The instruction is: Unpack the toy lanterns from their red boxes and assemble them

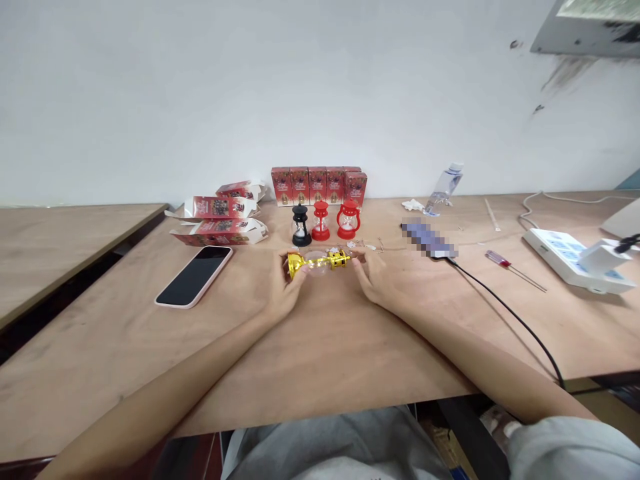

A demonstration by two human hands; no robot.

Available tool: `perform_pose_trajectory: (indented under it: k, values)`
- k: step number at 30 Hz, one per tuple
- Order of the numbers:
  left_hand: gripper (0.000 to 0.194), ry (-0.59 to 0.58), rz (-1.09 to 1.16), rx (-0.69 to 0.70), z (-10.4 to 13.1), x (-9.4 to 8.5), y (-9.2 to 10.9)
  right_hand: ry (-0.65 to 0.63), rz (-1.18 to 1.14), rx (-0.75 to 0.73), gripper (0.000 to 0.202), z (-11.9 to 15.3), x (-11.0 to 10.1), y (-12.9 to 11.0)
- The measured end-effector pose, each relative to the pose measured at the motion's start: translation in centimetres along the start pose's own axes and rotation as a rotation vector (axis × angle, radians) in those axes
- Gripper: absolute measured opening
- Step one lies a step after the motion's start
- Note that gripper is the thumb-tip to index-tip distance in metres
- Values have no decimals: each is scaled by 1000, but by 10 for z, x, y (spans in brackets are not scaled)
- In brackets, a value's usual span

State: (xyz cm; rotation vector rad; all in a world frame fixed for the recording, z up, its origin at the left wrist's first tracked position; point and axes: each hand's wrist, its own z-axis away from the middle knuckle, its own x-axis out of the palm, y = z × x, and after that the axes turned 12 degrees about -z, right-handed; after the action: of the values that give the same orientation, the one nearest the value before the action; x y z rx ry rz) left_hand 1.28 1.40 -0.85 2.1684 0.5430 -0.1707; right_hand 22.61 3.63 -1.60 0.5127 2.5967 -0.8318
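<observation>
The gold lantern (pixel 325 261) was sideways over the wooden table (pixel 320 360). The left hand (pixel 287 288) held its base, and the right hand (pixel 373 277) had fingers at its other end; their grip was not clear. Behind this lantern stood one black lantern (pixel 301 228), two red lanterns (pixel 321 232) and, farther, red boxes (pixel 317 186). To its left were opened cartons (pixel 220 208) and a pink-edged phone (pixel 194 277); to its right, a cabled phone (pixel 425 239), a bottle (pixel 442 191), a screwdriver (pixel 500 260) and a power strip (pixel 560 257).

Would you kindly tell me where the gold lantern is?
Near the centre of the head view, the gold lantern is held sideways between the left hand and right hand, in front of the red lanterns.
</observation>
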Motion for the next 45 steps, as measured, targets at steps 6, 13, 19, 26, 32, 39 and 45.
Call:
perform_pose_trajectory:
  k: [6, 13, 19, 26, 32, 39, 45]
  values:
    - [36, -100, 284, -385, -7, 3, -5, -125, -78, -91, 36, 4, 4, -9]
    - [44, -257, 398, -497, -7, 3, -1, -130, -144, -61, 47, 5, 4, -9]
    - [50, -469, 474, -486, -5, 2, 2, -37, -334, 154, 36, -8, -1, -17]
    - [44, -541, 412, -449, -5, 4, 1, 342, -361, 490, 23, -72, -67, 42]
    - [35, -560, 373, -445, -6, 4, 2, 324, -616, 989, 9, -120, -81, 90]
    - [35, -586, 366, -443, -5, 3, 3, 336, -761, 1281, 24, -137, -64, 116]
    - [38, -605, 331, -441, -5, 3, 2, 347, -820, 1355, 17, -136, -65, 115]
